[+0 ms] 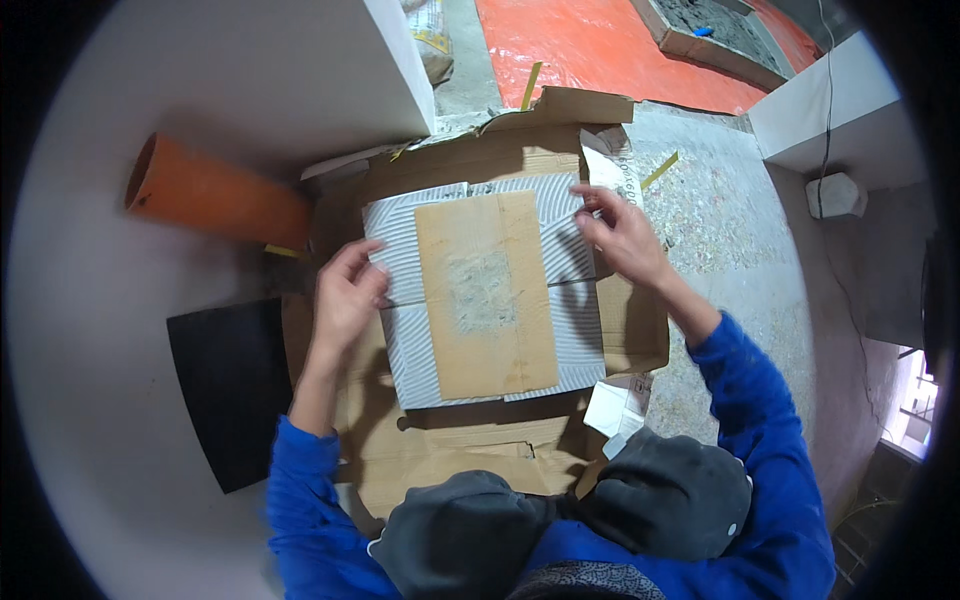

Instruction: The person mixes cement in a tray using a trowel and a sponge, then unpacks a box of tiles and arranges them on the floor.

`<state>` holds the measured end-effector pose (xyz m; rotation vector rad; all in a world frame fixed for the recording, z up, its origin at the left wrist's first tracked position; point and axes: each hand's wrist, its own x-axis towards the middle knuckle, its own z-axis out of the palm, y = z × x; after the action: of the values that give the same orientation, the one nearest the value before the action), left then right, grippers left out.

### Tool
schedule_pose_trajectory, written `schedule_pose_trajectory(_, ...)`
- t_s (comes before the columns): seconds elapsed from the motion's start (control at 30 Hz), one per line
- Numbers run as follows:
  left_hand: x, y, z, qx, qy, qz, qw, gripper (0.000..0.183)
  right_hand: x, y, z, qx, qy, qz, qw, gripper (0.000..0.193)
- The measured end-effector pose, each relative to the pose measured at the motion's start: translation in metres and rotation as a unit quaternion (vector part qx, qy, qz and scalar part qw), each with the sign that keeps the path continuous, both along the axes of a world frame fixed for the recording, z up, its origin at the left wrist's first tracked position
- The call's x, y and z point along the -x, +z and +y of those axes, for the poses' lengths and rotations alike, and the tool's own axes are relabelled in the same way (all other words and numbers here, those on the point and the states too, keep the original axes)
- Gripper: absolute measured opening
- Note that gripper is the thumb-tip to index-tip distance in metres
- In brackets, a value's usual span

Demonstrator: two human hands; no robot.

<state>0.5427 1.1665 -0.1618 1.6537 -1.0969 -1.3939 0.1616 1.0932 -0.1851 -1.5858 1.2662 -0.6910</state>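
Several pale grey tiles [400,250] with wavy ribbed surfaces lie edge to edge in a square on flattened cardboard [460,440]. On top of them rests a smaller tan cardboard rectangle [450,360], its middle smeared with grey dust. My left hand [345,295] is at the left edge of the tiles, fingers loosely bent and apart. At the upper right tile edge is my right hand [622,235], index finger stretched and thumb apart. Neither hand holds anything. Whether the fingertips touch the tiles, I cannot tell.
An orange pipe [220,195] leans by the left wall, with a black panel [230,390] below it. A torn white carton piece [617,405] lies near my right knee [680,490]. Beyond are orange sheeting [560,50] and a tray of grey material [725,50].
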Motion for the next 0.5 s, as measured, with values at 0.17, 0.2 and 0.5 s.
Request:
schedule_pose_trajectory(0.17, 0.063, -0.005, 0.066, -0.014, 0.024, -0.049, 0.998, 0.061, -0.042, 0.02, 0.095, -0.208, 0.015, -0.065, 0.976, 0.073)
schedule_pose_trajectory(0.2, 0.067, -0.008, 0.068, 0.007, 0.028, -0.044, 0.999, 0.061, -0.048, 0.019, 0.103, -0.212, -0.009, -0.091, 0.973, 0.074)
schedule_pose_trajectory(0.5, 0.076, -0.04, 0.065, 0.04, 0.138, 0.025, 0.989, 0.057, -0.068, 0.023, 0.105, -0.31, -0.136, -0.3, 0.892, 0.072)
